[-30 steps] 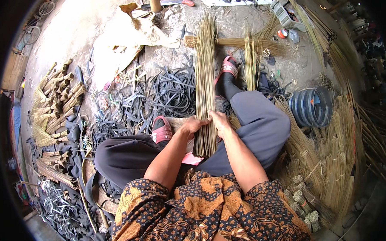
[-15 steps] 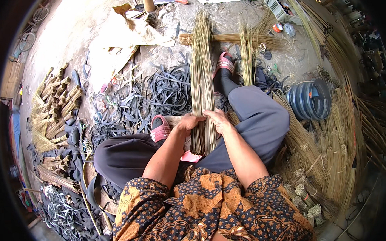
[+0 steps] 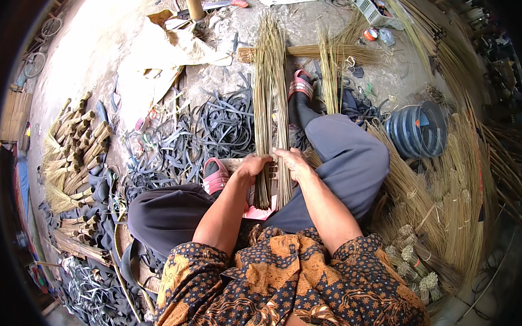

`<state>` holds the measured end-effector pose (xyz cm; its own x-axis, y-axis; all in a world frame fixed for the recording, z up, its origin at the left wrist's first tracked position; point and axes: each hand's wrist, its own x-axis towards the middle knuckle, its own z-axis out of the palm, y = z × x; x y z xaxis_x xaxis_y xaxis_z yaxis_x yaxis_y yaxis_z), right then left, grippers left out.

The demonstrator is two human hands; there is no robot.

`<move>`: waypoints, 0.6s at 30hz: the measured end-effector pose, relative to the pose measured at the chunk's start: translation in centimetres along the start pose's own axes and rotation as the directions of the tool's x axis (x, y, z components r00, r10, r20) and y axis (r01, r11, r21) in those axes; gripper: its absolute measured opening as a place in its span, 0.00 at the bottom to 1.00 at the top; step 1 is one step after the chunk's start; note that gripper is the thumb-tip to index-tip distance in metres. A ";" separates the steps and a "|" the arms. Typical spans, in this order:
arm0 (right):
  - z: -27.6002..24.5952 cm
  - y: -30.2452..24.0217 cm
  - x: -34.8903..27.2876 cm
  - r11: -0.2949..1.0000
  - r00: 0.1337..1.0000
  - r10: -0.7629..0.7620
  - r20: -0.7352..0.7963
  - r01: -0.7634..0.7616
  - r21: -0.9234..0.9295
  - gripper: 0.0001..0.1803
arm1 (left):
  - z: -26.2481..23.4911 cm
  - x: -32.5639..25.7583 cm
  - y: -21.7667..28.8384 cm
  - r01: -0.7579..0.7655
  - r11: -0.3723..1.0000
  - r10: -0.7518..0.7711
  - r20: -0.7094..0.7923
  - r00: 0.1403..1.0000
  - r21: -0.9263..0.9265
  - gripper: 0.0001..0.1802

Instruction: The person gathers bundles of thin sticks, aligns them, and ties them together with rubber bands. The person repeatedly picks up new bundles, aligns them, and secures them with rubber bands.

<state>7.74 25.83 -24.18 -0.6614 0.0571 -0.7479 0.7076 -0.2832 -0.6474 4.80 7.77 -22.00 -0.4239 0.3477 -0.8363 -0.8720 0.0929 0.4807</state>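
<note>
Between my knees stands a long bundle of thin dry sticks, thin tips pointing away and thick ends toward me. It is parted into two portions at the near end. My left hand is closed round the left portion. Closed round the narrower right portion of sticks is my right hand. A slim gap shows between the two portions below my hands, while farther away they lie almost together. My fingers behind the sticks are mostly hidden.
Black rubber strips lie heaped ahead on the left. Short tied stick bundles are piled at far left. At right are a blue ribbed tub and many long sticks. A knife and a grey crate lie farther off.
The sticks have split into two portions at the near end, with a gap opened between my hands. The whole view has shifted slightly.
</note>
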 end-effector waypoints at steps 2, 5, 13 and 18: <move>0.2 -0.3 -0.7 0.991 0.997 0.065 0.049 -0.070 0.118 0.19 | 0.0 -0.3 0.1 -0.017 0.998 0.018 0.016 1.000 -0.061 0.10; 1.0 -1.5 -2.4 0.976 0.996 0.091 0.019 -0.093 0.199 0.10 | 0.3 -0.8 0.2 -0.033 0.992 0.029 -0.031 0.999 -0.120 0.11; -0.5 -15.0 -12.0 0.979 0.974 -0.131 0.183 0.098 0.178 0.14 | 0.1 -0.5 -0.6 -0.032 0.999 0.026 -0.145 0.989 -0.039 0.23; -7.7 -26.0 -21.1 0.876 0.868 -0.482 -0.119 0.476 -0.072 0.10 | 0.2 0.3 -0.9 -0.061 0.998 0.066 -0.168 0.984 0.032 0.25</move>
<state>5.22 39.36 7.33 -0.8855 0.2998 -0.3550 0.3231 -0.1519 -0.9341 5.55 8.00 -22.59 -0.5152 0.1917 -0.8354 -0.8362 0.1012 0.5390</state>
